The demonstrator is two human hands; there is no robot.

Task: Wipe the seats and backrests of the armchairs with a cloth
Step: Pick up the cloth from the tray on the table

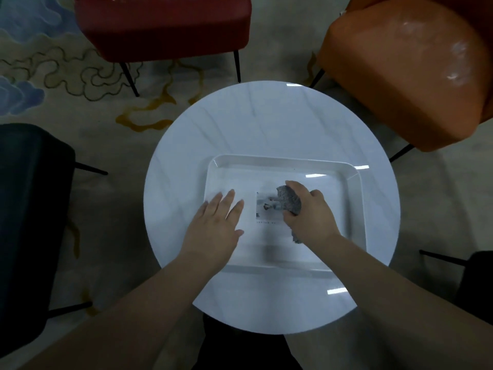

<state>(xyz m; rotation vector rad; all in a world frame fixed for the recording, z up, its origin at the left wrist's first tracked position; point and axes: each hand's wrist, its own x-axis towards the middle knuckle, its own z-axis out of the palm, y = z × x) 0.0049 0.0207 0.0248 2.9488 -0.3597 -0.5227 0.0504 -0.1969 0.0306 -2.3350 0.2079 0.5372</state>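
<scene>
Head view. Step, as judged: pick-up of the cloth (289, 200); no chair is being wiped. The right hand (310, 214) curls round the grey, nubbly, crumpled cloth, lower centre-right of the frame, over the white tray (356, 209). The left hand (216, 222) lies flat, fingers straight and spread, on the tray's left edge.

Tray: glossy, rectangular, rounded corners, raised rim; printed paper (266, 206) inside. It sits on a round, glossy, pale table (253, 124).

Armchairs: red armchair (165, 25) upper left, orange armchair (405, 73) upper right, black armchair (29, 209) at left; smooth, shiny upholstery, thin dark legs.

Next, as judged: lift the cloth clear, then reach to a seat.
</scene>
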